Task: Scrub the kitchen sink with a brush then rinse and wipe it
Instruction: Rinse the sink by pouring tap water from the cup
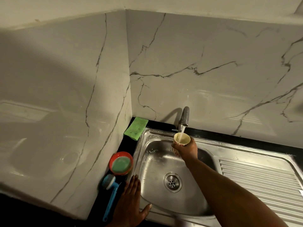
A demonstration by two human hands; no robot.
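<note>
The steel sink (155, 163) has a drain (172, 182) at its centre and soapy streaks on its rim. Water runs from the tap (184, 116) into a small patterned cup (180, 140), which my right hand (188, 149) grips under the spout. My left hand (131, 203) rests flat with straight fingers on the sink's left rim. A blue-handled brush (110, 192) lies on the black counter just left of that hand.
A red tub of green dish soap (121, 163) sits left of the sink. A green cloth (136, 128) lies in the back corner. The ribbed draining board (262, 182) extends to the right. Marble walls close the left and back.
</note>
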